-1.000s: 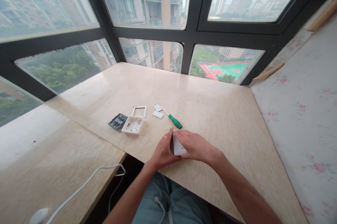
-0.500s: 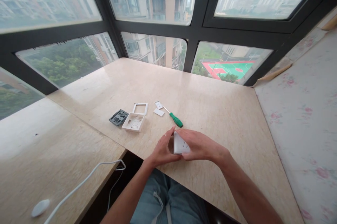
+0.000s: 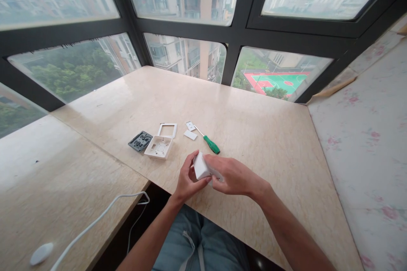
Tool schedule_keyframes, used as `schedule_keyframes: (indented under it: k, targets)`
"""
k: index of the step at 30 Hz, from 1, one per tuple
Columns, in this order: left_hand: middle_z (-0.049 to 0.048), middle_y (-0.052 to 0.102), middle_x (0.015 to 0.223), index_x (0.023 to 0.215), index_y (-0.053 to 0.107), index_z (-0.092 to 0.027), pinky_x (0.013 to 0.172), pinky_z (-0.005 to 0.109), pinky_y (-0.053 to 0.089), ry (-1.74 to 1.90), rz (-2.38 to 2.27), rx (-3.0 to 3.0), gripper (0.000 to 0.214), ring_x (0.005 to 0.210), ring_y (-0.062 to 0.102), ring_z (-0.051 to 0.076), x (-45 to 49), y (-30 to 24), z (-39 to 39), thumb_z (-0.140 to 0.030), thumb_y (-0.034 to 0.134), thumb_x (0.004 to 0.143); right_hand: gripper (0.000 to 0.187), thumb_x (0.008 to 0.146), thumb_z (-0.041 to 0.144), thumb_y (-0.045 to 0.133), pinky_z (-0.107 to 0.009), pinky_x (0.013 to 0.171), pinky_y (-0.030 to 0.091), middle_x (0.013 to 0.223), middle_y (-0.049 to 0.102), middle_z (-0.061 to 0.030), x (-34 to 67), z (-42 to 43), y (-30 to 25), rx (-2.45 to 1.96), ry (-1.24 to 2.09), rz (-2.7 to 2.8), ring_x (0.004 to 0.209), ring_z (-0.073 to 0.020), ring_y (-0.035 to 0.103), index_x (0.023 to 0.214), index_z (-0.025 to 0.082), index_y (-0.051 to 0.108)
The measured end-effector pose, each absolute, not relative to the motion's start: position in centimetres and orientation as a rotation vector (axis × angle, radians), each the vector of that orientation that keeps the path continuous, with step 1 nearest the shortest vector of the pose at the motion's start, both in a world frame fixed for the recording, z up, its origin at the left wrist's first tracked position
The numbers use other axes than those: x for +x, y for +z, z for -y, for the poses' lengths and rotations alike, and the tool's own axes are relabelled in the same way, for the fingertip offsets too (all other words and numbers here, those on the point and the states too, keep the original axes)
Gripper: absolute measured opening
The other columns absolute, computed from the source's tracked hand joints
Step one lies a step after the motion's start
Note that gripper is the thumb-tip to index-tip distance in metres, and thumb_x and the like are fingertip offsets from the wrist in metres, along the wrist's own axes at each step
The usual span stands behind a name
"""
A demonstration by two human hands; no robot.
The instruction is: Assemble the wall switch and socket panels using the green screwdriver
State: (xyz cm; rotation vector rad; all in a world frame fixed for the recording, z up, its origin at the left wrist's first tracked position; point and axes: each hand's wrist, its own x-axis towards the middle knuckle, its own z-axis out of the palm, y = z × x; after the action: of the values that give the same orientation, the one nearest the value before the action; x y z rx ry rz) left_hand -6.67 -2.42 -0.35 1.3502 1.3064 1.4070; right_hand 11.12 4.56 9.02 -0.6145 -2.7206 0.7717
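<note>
A white wall socket (image 3: 201, 166) is held between both hands just above the near part of the tabletop, tilted so its side wall faces me. My left hand (image 3: 187, 182) grips its left end, thumb below and fingers above. Around its right part my right hand (image 3: 230, 173) is closed, covering most of the slotted face. Just beyond the hands lies a green-handled screwdriver (image 3: 211, 144), its shaft pointing away to two small white plastic pieces (image 3: 190, 135). Further left sit an open white mounting box (image 3: 159, 147), a white square frame (image 3: 167, 130) and a dark grey plate (image 3: 140, 141).
The stone-look tabletop (image 3: 270, 135) runs back to dark window frames (image 3: 235, 63). A papered wall (image 3: 365, 148) bounds it on the right. On the left, a white cable (image 3: 101, 216) crosses the surface near a round white disc (image 3: 41, 254).
Both hands have turned the socket, so its side wall now shows instead of its slotted face. It has shifted slightly left, still held in both hands.
</note>
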Motion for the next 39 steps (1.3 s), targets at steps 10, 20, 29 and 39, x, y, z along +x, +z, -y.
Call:
schedule_keyframes:
  k: [10,20,29,39]
  targets:
    - [0.0159,0.048,0.143,0.144,0.046,-0.022,0.111,0.052,0.041,1.573,-1.257,1.686,0.079,0.133,0.048,0.034,-7.1,-2.4,2.3,-0.031,0.077,0.072,0.051,0.079,0.010,0.054,-0.043,0.102,0.053,0.133,0.061,-0.0205,10.7,-4.2,9.0,-0.454,0.616,2.704,0.127,-0.0295,0.058,0.130,0.009,0.052]
    - [0.0159,0.053,0.137,0.139,0.051,-0.021,0.108,0.054,0.045,1.637,-1.323,1.674,0.076,0.128,0.052,0.034,-6.4,-2.0,2.4,-0.027,0.079,0.068,0.051,0.086,0.009,0.050,-0.049,0.109,0.047,0.143,0.047,-0.0350,9.8,-2.2,8.4,-0.523,0.326,2.846,0.141,-0.0372,0.042,0.134,-0.006,0.045]
    - [0.0154,0.052,0.141,0.140,0.052,-0.022,0.109,0.052,0.045,1.669,-1.279,1.601,0.080,0.131,0.050,0.035,-6.4,-2.4,2.4,-0.023,0.081,0.065,0.043,0.091,0.004,0.040,-0.047,0.109,0.048,0.141,0.049,-0.0364,9.3,-1.6,8.1,-0.517,0.094,2.847,0.140,-0.0365,0.043,0.132,-0.009,0.046]
    - [0.0132,0.052,0.141,0.140,0.052,-0.025,0.111,0.052,0.043,1.690,-1.242,1.550,0.082,0.133,0.048,0.034,-6.5,-2.3,2.3,-0.021,0.081,0.063,0.040,0.092,0.004,0.039,-0.048,0.107,0.050,0.140,0.050,-0.0350,9.1,-1.5,7.7,-0.535,0.092,2.813,0.140,-0.0369,0.043,0.129,-0.005,0.048]
